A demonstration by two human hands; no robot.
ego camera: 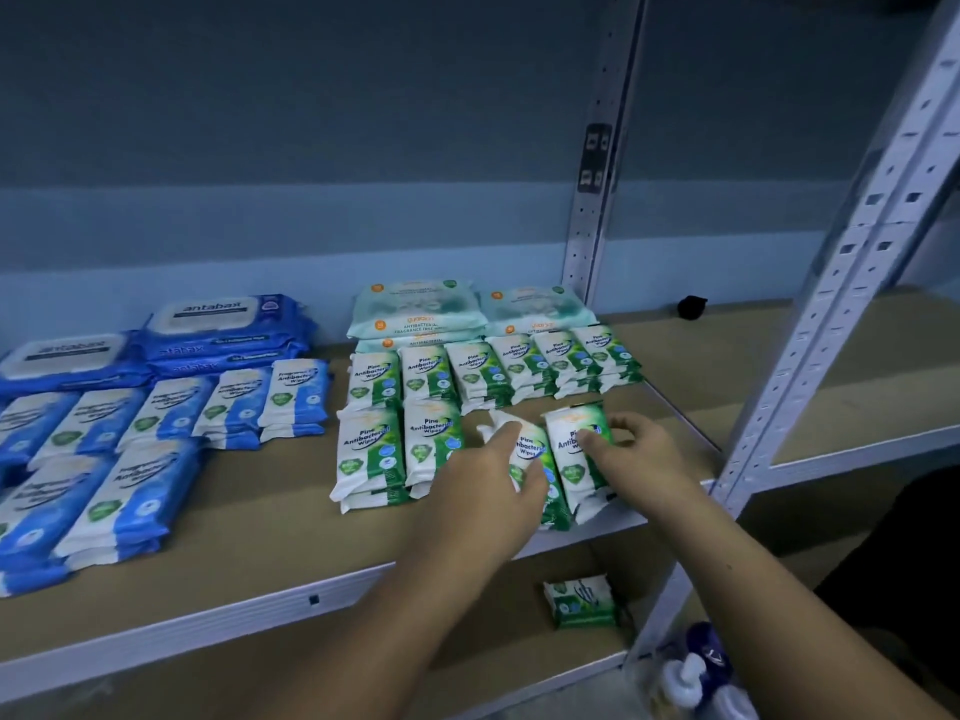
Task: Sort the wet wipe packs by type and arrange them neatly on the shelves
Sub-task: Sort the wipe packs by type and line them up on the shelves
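Note:
On the brown shelf (270, 517) green pine wipe packs (493, 374) lie in rows right of centre, with pale teal packs (415, 309) stacked behind them. My left hand (493, 485) rests on a green pack (532, 449) near the front edge. My right hand (631, 449) grips the neighbouring green pack (571, 449) by its right side. Blue wipe packs (156, 423) fill the left of the shelf, and dark blue lidded packs (218, 330) sit behind those.
A single green pack (579, 600) lies on the lower shelf. White perforated uprights (587, 236) stand at the back and front right (810, 330). A small black object (692, 307) sits at the back. Bottles (696, 678) stand low at the right.

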